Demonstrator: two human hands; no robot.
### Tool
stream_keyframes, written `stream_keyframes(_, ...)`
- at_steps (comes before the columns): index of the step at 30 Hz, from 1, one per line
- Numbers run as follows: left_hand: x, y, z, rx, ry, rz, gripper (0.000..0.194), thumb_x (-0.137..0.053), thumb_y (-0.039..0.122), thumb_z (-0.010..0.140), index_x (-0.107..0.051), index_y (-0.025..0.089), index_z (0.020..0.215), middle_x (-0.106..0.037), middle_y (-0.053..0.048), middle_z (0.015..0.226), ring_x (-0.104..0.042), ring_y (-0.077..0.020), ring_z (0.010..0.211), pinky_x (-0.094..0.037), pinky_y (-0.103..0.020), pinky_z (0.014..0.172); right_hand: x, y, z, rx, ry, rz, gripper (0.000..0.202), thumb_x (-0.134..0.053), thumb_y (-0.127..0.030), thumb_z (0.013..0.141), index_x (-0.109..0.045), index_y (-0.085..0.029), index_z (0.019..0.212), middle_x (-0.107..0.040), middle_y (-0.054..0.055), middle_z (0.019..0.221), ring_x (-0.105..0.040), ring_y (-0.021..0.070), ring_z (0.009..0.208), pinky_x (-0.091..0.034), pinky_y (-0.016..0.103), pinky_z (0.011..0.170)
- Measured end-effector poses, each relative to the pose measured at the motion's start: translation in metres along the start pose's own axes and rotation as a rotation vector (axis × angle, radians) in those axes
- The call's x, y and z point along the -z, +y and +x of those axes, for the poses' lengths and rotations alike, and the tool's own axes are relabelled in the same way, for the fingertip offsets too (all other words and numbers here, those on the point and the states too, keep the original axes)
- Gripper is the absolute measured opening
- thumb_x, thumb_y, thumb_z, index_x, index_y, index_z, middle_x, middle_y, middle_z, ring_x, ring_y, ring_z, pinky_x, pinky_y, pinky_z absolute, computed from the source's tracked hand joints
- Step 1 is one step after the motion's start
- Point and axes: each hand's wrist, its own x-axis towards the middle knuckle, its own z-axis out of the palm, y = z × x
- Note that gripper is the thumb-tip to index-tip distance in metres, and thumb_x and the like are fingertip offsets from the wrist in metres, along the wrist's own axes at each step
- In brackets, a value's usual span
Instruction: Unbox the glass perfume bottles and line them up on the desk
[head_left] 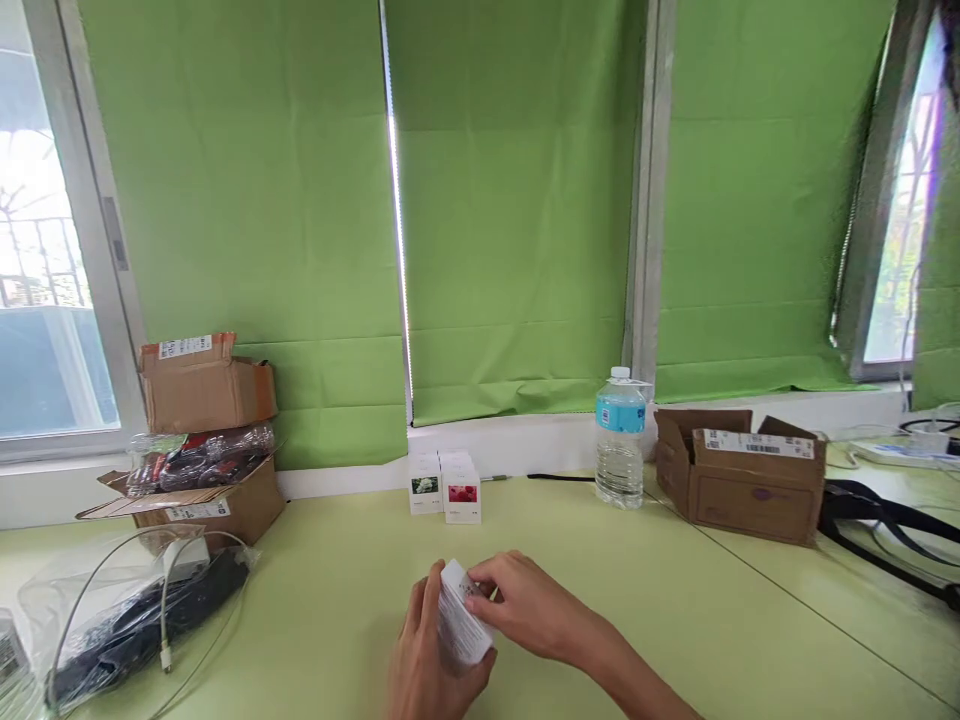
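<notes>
My left hand [427,665] and my right hand [525,605] both grip a small white box [461,615] with fine print, low in the middle of the view, just above the pale green table [330,590]. The left hand wraps it from the left and below. The right hand's fingers pinch its upper right end. Farther back on the table stand two small white boxes [445,488], one with a green picture, one with a red picture.
A water bottle [620,440] stands by the window sill. An open cardboard box [739,473] sits at the right, with black straps [885,525] beyond it. Stacked cardboard boxes [202,440] and a plastic bag with cables [127,610] are at the left.
</notes>
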Motion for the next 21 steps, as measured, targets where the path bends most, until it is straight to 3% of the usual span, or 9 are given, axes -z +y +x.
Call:
stream_keyframes(8,-0.004,-0.004,-0.002,0.04,-0.023,0.037,0.088,-0.067,0.032,0.06,-0.026,0.027,0.138,-0.047,-0.01,0.135,-0.056,-0.0301,0.112,-0.051,-0.038,0.086,0.001,-0.009,0.009,-0.008,0.033,-0.237,0.02,-0.055,-0.021,0.066,-0.045,-0.018,0.048,-0.044,-0.003,0.047,-0.026,0.0097,0.05,-0.017,0.026,0.05)
stream_keyframes(13,-0.009,-0.01,-0.004,-0.027,0.058,-0.003,0.081,-0.065,0.039,0.068,-0.028,0.02,0.138,-0.048,-0.014,0.136,-0.05,-0.0312,0.12,-0.046,-0.041,0.094,-0.002,-0.009,0.009,-0.008,0.037,-0.236,0.014,-0.054,-0.017,0.059,-0.045,-0.018,0.048,-0.043,-0.004,0.047,-0.023,0.0086,0.048,-0.014,0.026,0.048)
stream_keyframes(18,-0.007,-0.008,-0.004,0.014,0.026,-0.007,0.081,-0.065,0.044,0.067,-0.028,0.023,0.136,-0.052,-0.012,0.132,-0.055,-0.0304,0.115,-0.049,-0.039,0.089,-0.003,-0.01,0.009,0.024,0.012,-0.203,0.011,-0.051,-0.016,0.061,-0.05,-0.017,0.05,-0.043,-0.004,0.048,-0.021,0.0084,0.048,-0.013,0.026,0.047)
stream_keyframes(21,-0.007,-0.011,-0.003,0.108,0.004,-0.039,0.085,-0.066,0.042,0.065,-0.024,0.022,0.136,-0.056,-0.013,0.126,-0.058,-0.0309,0.109,-0.051,-0.039,0.084,-0.001,-0.008,0.012,0.016,0.065,-0.177,0.018,-0.047,-0.017,0.069,-0.053,-0.017,0.052,-0.045,-0.003,0.049,-0.024,0.0091,0.049,-0.015,0.027,0.048)
